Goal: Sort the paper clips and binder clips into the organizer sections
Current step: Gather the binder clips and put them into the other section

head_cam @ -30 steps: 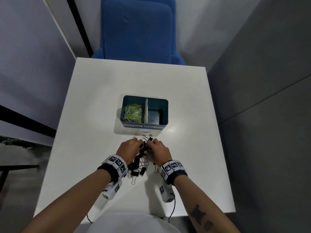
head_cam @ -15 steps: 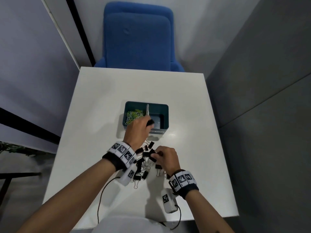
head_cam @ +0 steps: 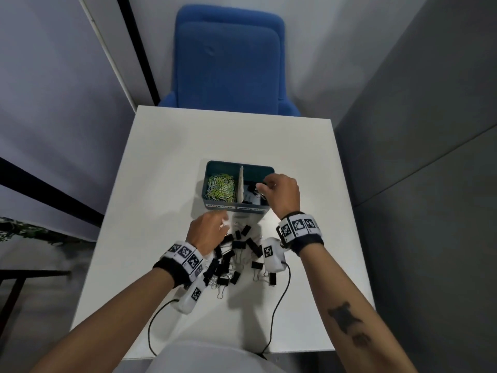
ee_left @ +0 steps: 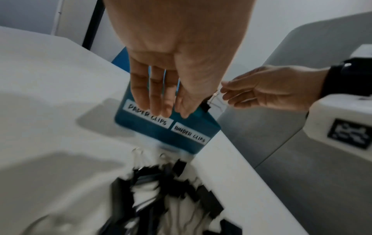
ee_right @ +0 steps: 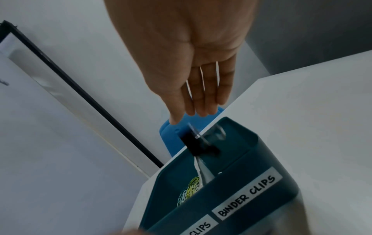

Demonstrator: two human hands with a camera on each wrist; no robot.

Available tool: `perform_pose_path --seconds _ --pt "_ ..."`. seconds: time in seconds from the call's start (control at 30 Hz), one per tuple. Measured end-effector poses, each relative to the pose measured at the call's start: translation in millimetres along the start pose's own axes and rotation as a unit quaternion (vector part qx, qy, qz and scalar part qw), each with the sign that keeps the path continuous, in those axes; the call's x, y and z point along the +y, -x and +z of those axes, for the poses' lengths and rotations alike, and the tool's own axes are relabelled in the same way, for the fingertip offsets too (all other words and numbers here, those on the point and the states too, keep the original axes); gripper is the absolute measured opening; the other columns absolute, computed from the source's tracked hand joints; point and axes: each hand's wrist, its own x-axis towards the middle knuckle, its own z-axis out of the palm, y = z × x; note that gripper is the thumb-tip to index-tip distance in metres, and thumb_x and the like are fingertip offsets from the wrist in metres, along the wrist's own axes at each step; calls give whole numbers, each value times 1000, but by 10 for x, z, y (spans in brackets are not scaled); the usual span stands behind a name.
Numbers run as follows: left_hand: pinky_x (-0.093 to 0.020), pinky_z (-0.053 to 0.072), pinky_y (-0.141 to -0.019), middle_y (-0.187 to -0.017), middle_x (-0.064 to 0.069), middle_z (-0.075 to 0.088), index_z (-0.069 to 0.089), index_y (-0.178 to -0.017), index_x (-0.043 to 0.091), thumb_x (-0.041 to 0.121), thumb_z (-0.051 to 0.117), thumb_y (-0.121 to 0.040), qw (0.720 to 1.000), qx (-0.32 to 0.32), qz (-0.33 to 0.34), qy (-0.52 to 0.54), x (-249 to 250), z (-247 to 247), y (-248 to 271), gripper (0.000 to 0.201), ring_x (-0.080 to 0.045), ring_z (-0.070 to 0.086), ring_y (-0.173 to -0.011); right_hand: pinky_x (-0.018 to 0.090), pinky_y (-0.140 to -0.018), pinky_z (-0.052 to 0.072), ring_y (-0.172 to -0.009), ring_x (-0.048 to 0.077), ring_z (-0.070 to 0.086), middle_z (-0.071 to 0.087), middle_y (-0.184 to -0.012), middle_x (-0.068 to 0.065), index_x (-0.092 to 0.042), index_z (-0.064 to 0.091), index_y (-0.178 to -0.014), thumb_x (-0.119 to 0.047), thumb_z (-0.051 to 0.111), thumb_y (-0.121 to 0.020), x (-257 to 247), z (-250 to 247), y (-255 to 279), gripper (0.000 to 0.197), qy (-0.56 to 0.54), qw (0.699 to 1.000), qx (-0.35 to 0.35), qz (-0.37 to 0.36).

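The teal organizer (head_cam: 236,209) stands mid-table; its front labels read PAPER CLIPS and BINDER CLIPS. Yellow and green paper clips (head_cam: 220,187) fill the left section, and a few black binder clips (head_cam: 251,193) lie in the right one. My right hand (head_cam: 269,184) hovers over the right section, fingers straight. One binder clip (ee_right: 199,144) hangs blurred just under its fingertips, apart from them, above the organizer (ee_right: 251,159). My left hand (head_cam: 212,228) hangs over the pile of black binder clips (head_cam: 236,251) with straight fingers and holds nothing.
The white table (head_cam: 161,184) is small, with grey walls close on both sides. A blue chair (head_cam: 228,63) stands beyond its far edge. Thin black cables (head_cam: 277,305) run from the wrist cameras across the table's near part.
My left hand has pulled back from the organizer to the pile. My right hand has gone from the pile up to the binder clip section, taking a clip with it.
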Motion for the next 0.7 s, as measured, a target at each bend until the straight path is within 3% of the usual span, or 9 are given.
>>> perform_pose_path --seconds 0.1,0.17,0.23,0.3,0.37,0.43,0.6,0.7 --pt "-34 47 -78 -118 0 57 48 -124 21 48 61 -86 989 -126 -22 -70 -277 205 202 48 -21 54 -108 28 -69 47 -83 18 64 71 -92 -2 -18 70 -99 -35 63 -89 76 35 171 21 5 1000 22 -1" --pt "-38 47 -82 -130 -2 44 33 -139 21 58 65 -79 975 -201 -27 -90 -420 329 324 77 -24 46 -118 26 -65 43 -82 18 64 69 -92 -2 -19 67 -101 -32 61 -91 201 123 406 18 31 999 -2 -21" --pt "-40 47 -87 -141 -5 32 14 -149 21 60 71 -72 964 -247 -33 -90 -495 429 408 103 -26 39 -125 27 -69 44 -90 21 63 65 -102 1 -21 61 -116 -33 61 -91 398 263 650 27 98 991 -82 -40" --pt "-42 45 -91 -149 -8 20 2 -151 24 53 76 -69 961 -259 -33 -86 -516 516 454 115 -28 32 -131 35 -80 51 -102 24 60 56 -121 5 -22 46 -134 -40 66 -87 631 436 852 54 136 972 -190 -21" --pt "-43 45 -94 -154 -11 9 -5 -151 26 45 80 -68 963 -256 -30 -74 -502 591 473 120 -30 25 -135 42 -85 54 -108 26 54 42 -130 8 -27 31 -143 -46 75 -76 802 596 992 82 146 951 -273 10" --pt "-43 47 -94 -155 -11 3 -9 -150 28 44 79 -69 965 -251 -21 -78 -480 659 468 121 -31 23 -137 43 -82 54 -111 28 48 33 -129 7 -31 27 -141 -45 81 -68 871 730 1083 93 155 940 -303 17" --pt "-45 48 -92 -156 -9 1 -10 -150 35 55 73 -72 966 -234 1 -110 -387 761 363 115 -32 24 -136 42 -76 54 -111 31 45 32 -131 11 -31 23 -145 -40 78 -72 758 995 1141 92 183 942 -279 -33" --pt "-42 50 -81 -146 -11 19 4 -149 35 44 74 -75 970 -213 10 -119 -298 762 277 102 -31 38 -124 38 -69 49 -106 32 48 37 -126 11 -27 31 -141 -32 73 -77 634 1092 1160 77 183 948 -258 -35"
